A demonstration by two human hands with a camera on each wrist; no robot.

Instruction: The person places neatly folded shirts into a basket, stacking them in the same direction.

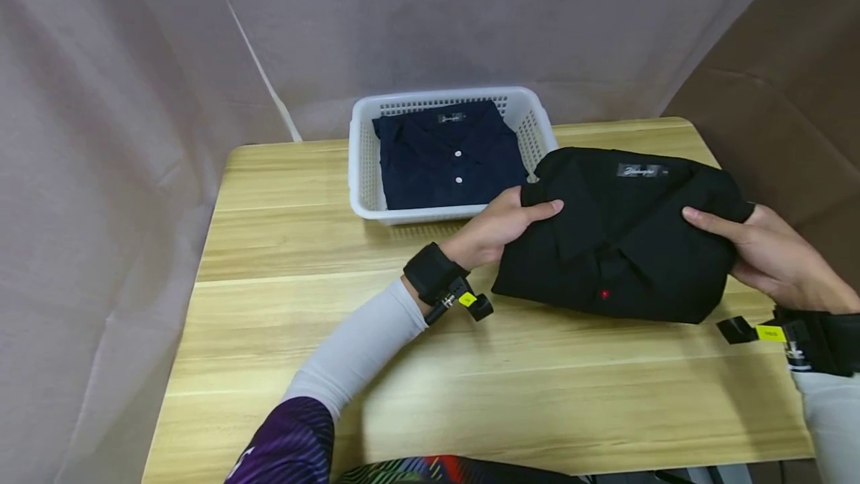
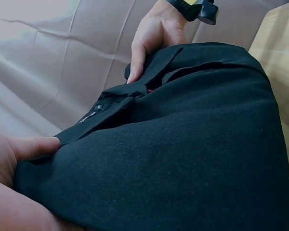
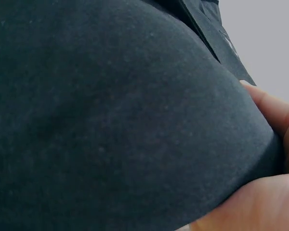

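Note:
A folded black shirt (image 1: pixel 645 245) with a collar, a neck label and a red button is held up over the right side of the table. My left hand (image 1: pixel 497 226) grips its left edge, thumb on top and fingers hidden beneath. On the opposite edge my right hand (image 1: pixel 779 256) holds it the same way, its thumb (image 3: pixel 269 108) showing on the cloth in the right wrist view. Behind and to the left, a folded navy shirt (image 1: pixel 430 163) with white buttons lies in a white plastic basket (image 1: pixel 363 170). The black shirt's left edge overlaps the basket's front right corner in the head view.
The basket stands at the back of a wooden table (image 1: pixel 282 305), close to a grey cloth curtain (image 1: pixel 430 21). A brown cloth (image 1: pixel 793 95) hangs on the right. Bare wood shows at the table's left and front.

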